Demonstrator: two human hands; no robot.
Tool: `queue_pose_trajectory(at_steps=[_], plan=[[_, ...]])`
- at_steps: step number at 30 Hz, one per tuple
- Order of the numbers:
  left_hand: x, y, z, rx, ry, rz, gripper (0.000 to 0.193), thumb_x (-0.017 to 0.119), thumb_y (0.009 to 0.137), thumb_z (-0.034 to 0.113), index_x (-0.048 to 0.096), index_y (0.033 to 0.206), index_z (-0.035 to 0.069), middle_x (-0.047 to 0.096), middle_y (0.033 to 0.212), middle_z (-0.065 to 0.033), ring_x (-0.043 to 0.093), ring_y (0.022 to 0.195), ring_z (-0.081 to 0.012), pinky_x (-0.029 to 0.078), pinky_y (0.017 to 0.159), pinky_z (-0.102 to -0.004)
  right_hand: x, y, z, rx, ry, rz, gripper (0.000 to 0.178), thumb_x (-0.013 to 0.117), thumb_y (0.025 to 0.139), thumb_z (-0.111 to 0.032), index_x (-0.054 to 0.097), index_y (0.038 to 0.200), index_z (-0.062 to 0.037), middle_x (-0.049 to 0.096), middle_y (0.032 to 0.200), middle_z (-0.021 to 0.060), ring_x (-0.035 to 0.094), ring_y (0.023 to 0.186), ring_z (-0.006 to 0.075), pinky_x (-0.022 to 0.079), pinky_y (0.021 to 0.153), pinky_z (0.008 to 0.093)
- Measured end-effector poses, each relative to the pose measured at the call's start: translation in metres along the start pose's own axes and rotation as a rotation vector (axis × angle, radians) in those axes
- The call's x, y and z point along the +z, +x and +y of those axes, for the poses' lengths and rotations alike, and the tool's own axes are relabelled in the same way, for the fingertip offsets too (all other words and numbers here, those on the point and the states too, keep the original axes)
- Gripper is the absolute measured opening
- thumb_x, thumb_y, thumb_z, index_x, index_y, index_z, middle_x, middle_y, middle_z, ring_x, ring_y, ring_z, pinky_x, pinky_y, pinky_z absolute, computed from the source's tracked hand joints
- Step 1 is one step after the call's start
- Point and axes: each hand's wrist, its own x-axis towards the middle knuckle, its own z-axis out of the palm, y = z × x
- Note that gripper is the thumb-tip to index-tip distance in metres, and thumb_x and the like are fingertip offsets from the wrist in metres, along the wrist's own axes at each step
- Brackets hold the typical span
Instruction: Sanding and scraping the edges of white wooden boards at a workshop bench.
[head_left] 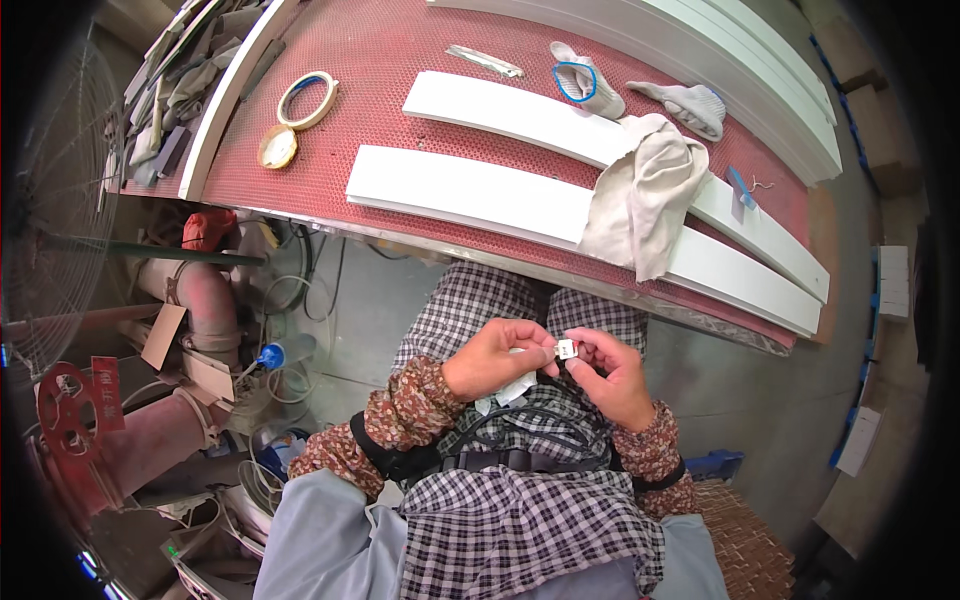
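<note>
Above my lap, my left hand (492, 360) and my right hand (612, 380) meet, fingertips pinched around a small white block-like piece (567, 349) with dark marks on its face. Its exact kind is too small to make out. Under my left hand, a crumpled white scrap (512, 391) like paper or cloth shows in part. A dark cord (520, 416) loops across my checked apron (530, 530) just below the hands.
Ahead stands a red mesh-covered table (330, 225) with long white boards (470, 185), a draped beige cloth (650, 190), gloves (690, 105) and tape rolls (308, 100). Left are a fan (60, 190), pipes (205, 300) and a red valve wheel (68, 405). A woven seat (745, 545) is lower right.
</note>
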Motion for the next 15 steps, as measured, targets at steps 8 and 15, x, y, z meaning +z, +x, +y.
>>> queue_pose_trajectory(at_steps=[8, 15], plan=[[0.005, -0.001, 0.007, 0.022, 0.142, 0.15, 0.016, 0.065, 0.103, 0.012, 0.069, 0.107, -0.003, 0.076, 0.095, -0.0078, 0.072, 0.092, -0.0125, 0.056, 0.087, -0.0284, -0.008, -0.007, -0.008, -0.013, -0.171, 0.123, 0.017, 0.073, 0.091, 0.002, 0.077, 0.108, 0.0014, 0.062, 0.088, 0.0034, 0.057, 0.073, 0.0086, 0.047, 0.066, 0.0247], [0.001, -0.002, 0.003, 0.064, 0.129, 0.141, 0.017, 0.067, 0.105, 0.014, 0.07, 0.111, -0.001, 0.076, 0.098, -0.0052, 0.07, 0.093, -0.0107, 0.055, 0.087, -0.0273, -0.009, -0.012, -0.013, -0.027, -0.201, 0.057, 0.019, 0.074, 0.092, 0.0, 0.076, 0.11, 0.0017, 0.063, 0.085, 0.0014, 0.056, 0.071, 0.0076, 0.046, 0.065, 0.0239]])
